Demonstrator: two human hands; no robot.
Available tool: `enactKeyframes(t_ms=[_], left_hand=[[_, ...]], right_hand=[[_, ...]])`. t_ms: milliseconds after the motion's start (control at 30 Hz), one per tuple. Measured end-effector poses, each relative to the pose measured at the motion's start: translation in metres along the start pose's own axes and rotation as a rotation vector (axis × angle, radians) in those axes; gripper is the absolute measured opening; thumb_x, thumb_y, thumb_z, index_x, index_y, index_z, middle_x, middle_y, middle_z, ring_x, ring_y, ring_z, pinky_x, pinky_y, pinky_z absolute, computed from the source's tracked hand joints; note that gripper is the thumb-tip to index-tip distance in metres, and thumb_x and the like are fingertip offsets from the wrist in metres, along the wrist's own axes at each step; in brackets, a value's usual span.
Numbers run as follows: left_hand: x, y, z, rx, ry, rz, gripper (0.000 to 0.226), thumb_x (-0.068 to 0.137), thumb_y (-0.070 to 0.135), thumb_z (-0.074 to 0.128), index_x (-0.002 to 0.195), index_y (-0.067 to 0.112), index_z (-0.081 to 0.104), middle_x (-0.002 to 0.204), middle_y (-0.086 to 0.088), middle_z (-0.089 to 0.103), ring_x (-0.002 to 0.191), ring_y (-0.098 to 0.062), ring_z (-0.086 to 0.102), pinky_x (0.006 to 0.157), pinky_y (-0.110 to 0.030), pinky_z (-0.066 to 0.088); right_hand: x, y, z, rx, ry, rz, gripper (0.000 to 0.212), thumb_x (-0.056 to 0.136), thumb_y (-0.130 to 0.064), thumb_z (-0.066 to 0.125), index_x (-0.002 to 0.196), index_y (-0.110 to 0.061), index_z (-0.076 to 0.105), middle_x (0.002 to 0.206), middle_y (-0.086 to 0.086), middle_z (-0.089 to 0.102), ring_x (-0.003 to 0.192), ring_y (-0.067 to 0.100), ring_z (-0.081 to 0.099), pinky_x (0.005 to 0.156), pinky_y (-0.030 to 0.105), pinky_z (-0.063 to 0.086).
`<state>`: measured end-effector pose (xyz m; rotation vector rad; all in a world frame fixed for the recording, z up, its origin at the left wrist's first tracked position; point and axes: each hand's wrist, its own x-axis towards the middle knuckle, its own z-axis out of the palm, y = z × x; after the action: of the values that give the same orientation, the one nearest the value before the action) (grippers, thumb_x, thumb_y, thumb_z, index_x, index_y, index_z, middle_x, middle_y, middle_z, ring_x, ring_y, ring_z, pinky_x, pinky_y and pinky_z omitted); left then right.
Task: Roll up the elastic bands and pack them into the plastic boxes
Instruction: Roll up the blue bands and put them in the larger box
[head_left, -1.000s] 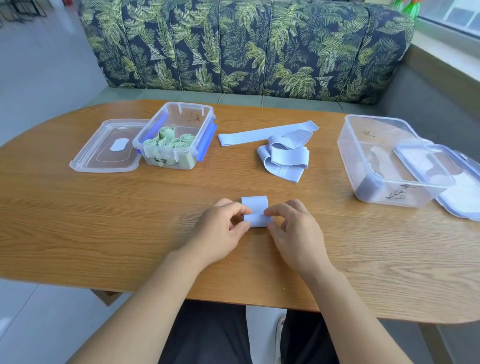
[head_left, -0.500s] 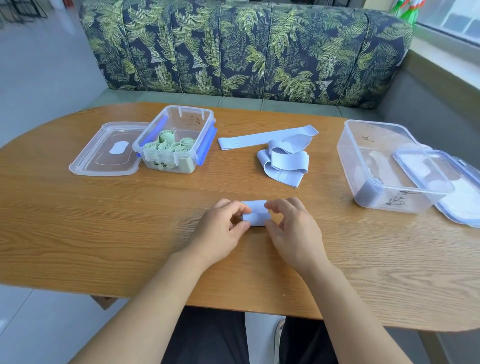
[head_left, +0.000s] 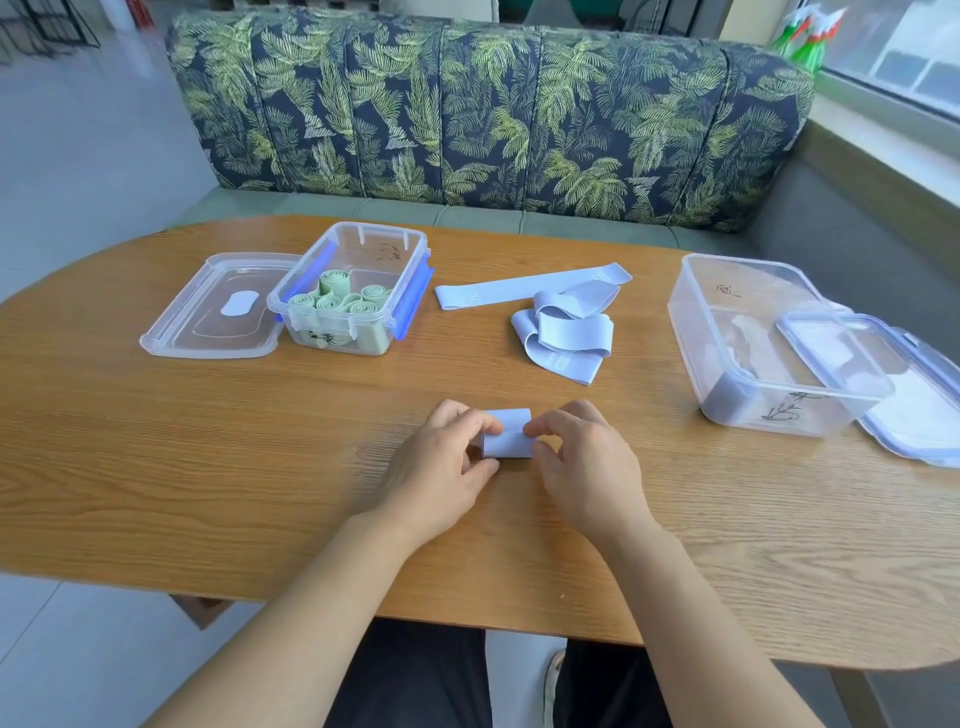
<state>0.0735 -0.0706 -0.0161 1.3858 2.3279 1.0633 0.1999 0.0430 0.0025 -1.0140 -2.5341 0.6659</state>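
A rolled pale blue elastic band (head_left: 508, 434) lies on the wooden table (head_left: 156, 467) near its front middle. My left hand (head_left: 441, 457) pinches its left end and my right hand (head_left: 582, 462) pinches its right end. Behind them lie loose blue bands: one flat strip (head_left: 519, 288) and a crumpled heap (head_left: 566, 332). A small clear box with blue clips (head_left: 405, 249) at the back left holds several green rolls (head_left: 332, 304). A larger clear box (head_left: 727, 332) stands at the right with a blue roll (head_left: 727, 395) in its near corner.
The small box's lid (head_left: 208, 312) lies flat to its left. The large box's lid (head_left: 893, 384) leans against its right side. A leaf-patterned sofa (head_left: 493, 104) runs behind the table. My legs show under the table's front edge.
The roll has grown shorter and tighter between my fingers as both hands kept turning it. The view has tilted slightly; the other objects have not moved.
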Motion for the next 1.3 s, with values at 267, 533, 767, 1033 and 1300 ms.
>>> enactKeyframes(t_ms=[267, 533, 767, 1033, 1300], left_hand=[[0.012, -0.004, -0.002, 0.010, -0.037, -0.019, 0.022, 0.088, 0.023, 0.065, 0.109, 0.030, 0.063, 0.102, 0.018, 0.050, 0.061, -0.002, 0.049, 0.076, -0.033, 0.050], [0.019, 0.000, -0.009, 0.106, -0.079, -0.011, 0.032, 0.090, 0.030, 0.062, 0.121, 0.030, 0.057, 0.113, 0.016, 0.047, 0.073, -0.008, 0.053, 0.079, -0.030, 0.048], [0.021, -0.005, -0.007, 0.085, -0.027, -0.025, 0.022, 0.085, 0.024, 0.067, 0.105, 0.032, 0.060, 0.105, 0.018, 0.051, 0.065, -0.003, 0.054, 0.074, -0.033, 0.051], [0.031, -0.005, -0.012, 0.057, -0.072, -0.045, 0.018, 0.089, 0.028, 0.063, 0.107, 0.029, 0.065, 0.110, 0.017, 0.049, 0.067, -0.002, 0.051, 0.078, -0.028, 0.048], [0.037, 0.000, -0.014, 0.111, -0.131, -0.085, 0.043, 0.085, 0.040, 0.065, 0.125, 0.036, 0.053, 0.119, 0.019, 0.048, 0.081, -0.008, 0.051, 0.080, -0.027, 0.045]], right_hand=[[0.002, -0.005, -0.003, 0.004, 0.037, -0.049, 0.027, 0.091, -0.020, 0.053, 0.115, -0.028, 0.063, 0.113, -0.013, 0.052, 0.075, 0.007, 0.052, 0.068, 0.029, 0.046], [0.004, -0.005, 0.002, -0.082, 0.010, -0.065, 0.029, 0.092, -0.017, 0.051, 0.115, -0.027, 0.064, 0.111, -0.011, 0.054, 0.082, 0.015, 0.060, 0.068, 0.031, 0.048], [0.016, -0.005, 0.000, -0.099, -0.039, -0.045, 0.031, 0.093, -0.018, 0.049, 0.118, -0.027, 0.063, 0.115, -0.009, 0.054, 0.097, 0.016, 0.059, 0.073, 0.031, 0.049], [0.020, 0.003, 0.010, 0.101, 0.045, 0.021, 0.025, 0.087, -0.021, 0.057, 0.111, -0.028, 0.062, 0.112, -0.014, 0.054, 0.078, 0.004, 0.052, 0.065, 0.026, 0.040], [0.029, 0.004, 0.011, 0.115, 0.017, 0.021, 0.019, 0.089, -0.021, 0.056, 0.104, -0.030, 0.065, 0.104, -0.016, 0.052, 0.079, 0.003, 0.052, 0.065, 0.026, 0.039]])
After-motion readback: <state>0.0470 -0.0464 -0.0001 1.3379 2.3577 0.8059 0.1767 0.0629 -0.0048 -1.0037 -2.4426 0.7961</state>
